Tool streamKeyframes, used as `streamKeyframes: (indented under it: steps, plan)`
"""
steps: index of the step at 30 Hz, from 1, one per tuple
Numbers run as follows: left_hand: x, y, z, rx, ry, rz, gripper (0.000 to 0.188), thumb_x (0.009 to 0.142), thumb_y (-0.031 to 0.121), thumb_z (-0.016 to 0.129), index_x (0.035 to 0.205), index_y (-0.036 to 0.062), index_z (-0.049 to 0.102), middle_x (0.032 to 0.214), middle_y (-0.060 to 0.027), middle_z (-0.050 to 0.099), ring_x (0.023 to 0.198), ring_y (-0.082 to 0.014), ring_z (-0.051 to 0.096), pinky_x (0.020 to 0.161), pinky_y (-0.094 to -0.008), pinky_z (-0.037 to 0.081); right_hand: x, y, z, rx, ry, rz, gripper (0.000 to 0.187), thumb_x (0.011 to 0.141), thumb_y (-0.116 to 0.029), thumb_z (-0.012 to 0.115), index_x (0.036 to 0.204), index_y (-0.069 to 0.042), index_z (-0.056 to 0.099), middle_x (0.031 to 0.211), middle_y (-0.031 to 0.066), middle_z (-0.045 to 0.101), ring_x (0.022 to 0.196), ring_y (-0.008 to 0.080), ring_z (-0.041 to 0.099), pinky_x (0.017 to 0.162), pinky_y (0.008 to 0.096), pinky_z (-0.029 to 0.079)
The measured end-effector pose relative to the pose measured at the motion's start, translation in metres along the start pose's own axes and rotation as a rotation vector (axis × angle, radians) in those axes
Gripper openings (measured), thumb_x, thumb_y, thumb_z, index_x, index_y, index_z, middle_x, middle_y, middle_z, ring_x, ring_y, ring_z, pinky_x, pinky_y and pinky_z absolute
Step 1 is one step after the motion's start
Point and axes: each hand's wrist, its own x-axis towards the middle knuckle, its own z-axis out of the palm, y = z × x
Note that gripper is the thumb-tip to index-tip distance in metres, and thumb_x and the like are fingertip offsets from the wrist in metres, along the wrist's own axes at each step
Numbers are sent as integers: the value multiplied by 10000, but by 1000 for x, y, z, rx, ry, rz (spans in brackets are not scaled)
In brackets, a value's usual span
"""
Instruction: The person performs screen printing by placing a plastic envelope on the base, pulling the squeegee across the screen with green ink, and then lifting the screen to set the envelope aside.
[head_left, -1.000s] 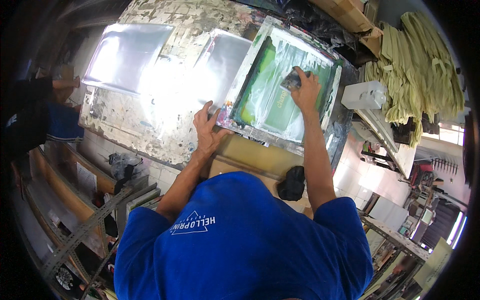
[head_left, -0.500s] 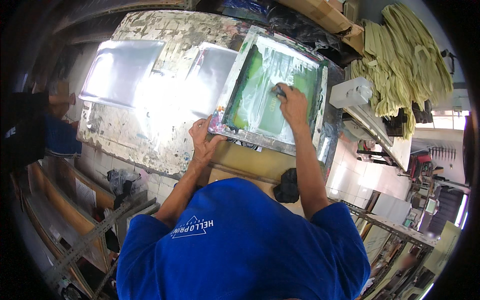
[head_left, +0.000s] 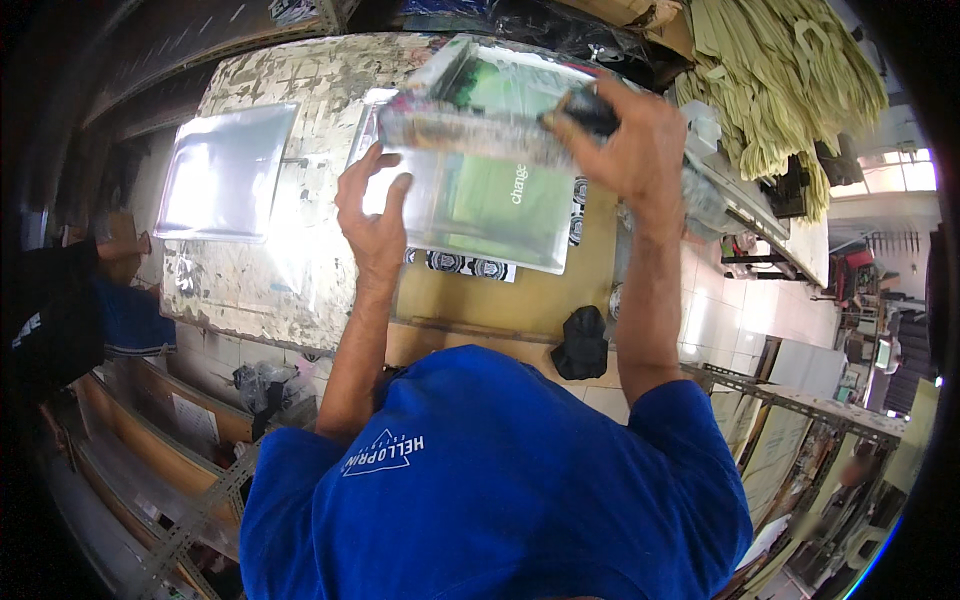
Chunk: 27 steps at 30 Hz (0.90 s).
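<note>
The screen frame (head_left: 470,133), seen lying flat in both earlier pictures, has now been raised at its near edge, and its near rail is blurred by motion. By this lift a clear plastic sheet (head_left: 480,215) has been uncovered below it, with light lettering and a green patch seen on or through it; which of the two cannot be told. The sheet is laid over a yellow board (head_left: 590,265), where more of a black-and-white patterned strip (head_left: 470,265) is now exposed. A dark block (head_left: 590,110) is held in the right hand (head_left: 635,140), closed between thumb and fingers, and has been brought from the middle of the mesh to the raised rail; whether the rail is also gripped cannot be told. The left hand (head_left: 375,220), placed by the frame's near left corner before, is now held just below it, thumb and fingers parted with nothing gripped. Another clear sheet (head_left: 222,175) is left lying on the stained table (head_left: 250,275), and a black cloth (head_left: 582,345) is still found near the board's lower right.
</note>
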Motion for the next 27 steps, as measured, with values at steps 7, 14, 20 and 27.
streamKeyframes:
  steps: [7, 14, 20, 27]
  plan:
    - [-60, -96, -17, 979, -13, -204, 395, 888, 310, 725, 1182, 48, 697, 1250, -151, 618, 1140, -336, 562, 919, -491, 421, 65, 0, -34, -2, -12, 110, 426, 730, -387, 802, 866, 13, 748, 835, 208, 722, 822, 367, 699, 771, 434, 537]
    - [-82, -126, -21, 1048, 2, -70, 332, 852, 277, 733, 1077, 33, 714, 1317, -126, 569, 1175, -339, 507, 880, -502, 408, 78, 16, -28, -27, 54, -11, 398, 733, -358, 815, 904, -3, 757, 870, 199, 730, 869, 361, 702, 817, 427, 537]
    - [-72, -115, -12, 826, 86, -14, 215, 861, 193, 717, 980, 23, 773, 1216, -131, 656, 1056, -312, 598, 857, -448, 465, 83, 14, -31, 18, 46, 6, 385, 739, -342, 811, 948, -22, 765, 897, 184, 740, 898, 351, 703, 849, 420, 531]
    - [-39, -84, 5, 205, 228, -295, 232, 915, 148, 698, 1042, -44, 730, 804, -153, 728, 681, -197, 668, 615, -303, 500, 86, 9, -36, 29, 3, 46, 408, 746, -352, 804, 989, -27, 764, 938, 184, 741, 914, 334, 705, 852, 411, 531]
